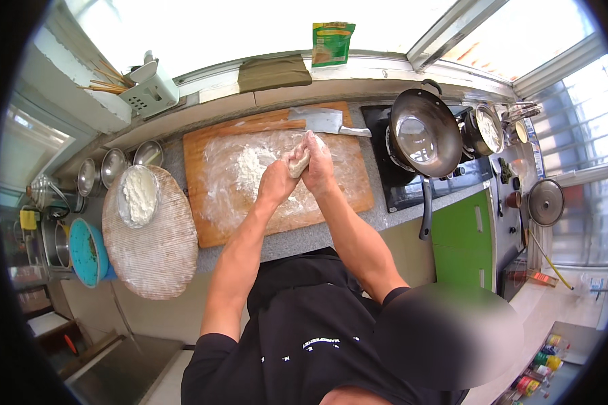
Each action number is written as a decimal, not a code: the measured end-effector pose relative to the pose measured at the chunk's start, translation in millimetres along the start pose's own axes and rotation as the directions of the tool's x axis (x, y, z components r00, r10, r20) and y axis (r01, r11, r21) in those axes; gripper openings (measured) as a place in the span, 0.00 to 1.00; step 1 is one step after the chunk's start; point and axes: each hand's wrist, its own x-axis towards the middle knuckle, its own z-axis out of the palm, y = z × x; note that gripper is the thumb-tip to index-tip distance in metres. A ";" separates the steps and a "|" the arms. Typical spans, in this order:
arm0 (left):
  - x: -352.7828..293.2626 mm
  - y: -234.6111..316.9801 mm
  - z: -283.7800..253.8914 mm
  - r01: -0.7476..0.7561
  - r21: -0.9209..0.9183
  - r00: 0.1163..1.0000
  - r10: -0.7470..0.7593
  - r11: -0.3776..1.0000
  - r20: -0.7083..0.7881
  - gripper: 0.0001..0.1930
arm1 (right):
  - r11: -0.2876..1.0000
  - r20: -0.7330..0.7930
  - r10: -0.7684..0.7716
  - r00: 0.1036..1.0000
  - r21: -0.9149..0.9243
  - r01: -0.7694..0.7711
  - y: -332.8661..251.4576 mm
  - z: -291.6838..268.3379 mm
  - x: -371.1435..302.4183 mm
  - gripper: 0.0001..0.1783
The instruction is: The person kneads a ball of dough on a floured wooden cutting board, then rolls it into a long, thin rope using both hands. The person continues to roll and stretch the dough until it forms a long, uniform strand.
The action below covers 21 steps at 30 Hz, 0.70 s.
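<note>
Head view of two bare hands above a floured wooden board [203, 233]. Left hand [277, 178] and right hand [319, 166] meet over the board's middle, fingers closed around a lump of dough [299, 165] (partly hidden, so each fingertip's position cannot be told). On the board, loose flour [248, 169] lies left of the dough; along its far edge rest a rolling pin [267, 127] and a cleaver [325, 121], whose handle reaches past the board's right edge. Left of the board, a bowl [157, 202] stands on a round mat [148, 260]; right of it, a wok [446, 125] sits on the stove [377, 145].
</note>
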 end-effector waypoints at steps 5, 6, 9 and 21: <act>-0.3 -8.5 7.2 -0.092 0.224 0.995 0.100 0.970 -0.026 0.15 | 0.938 -0.331 -0.223 0.917 -0.329 0.109 15.9 21.9 -15.8 0.16; -1.1 -10.5 10.2 -0.141 0.279 0.986 0.161 0.950 -0.050 0.13 | 0.930 -0.394 -0.242 0.886 -0.355 0.096 20.7 26.5 -13.1 0.15; -7.8 -10.4 7.8 -0.188 0.379 0.964 0.245 0.906 -0.106 0.12 | 0.971 -0.513 -0.217 0.831 -0.199 0.131 20.4 31.3 -1.8 0.16; -2.8 -21.1 -9.5 -0.094 0.038 0.993 0.092 0.995 0.069 0.17 | 0.999 -0.357 -0.003 0.934 0.044 0.020 -18.5 58.3 -13.2 0.18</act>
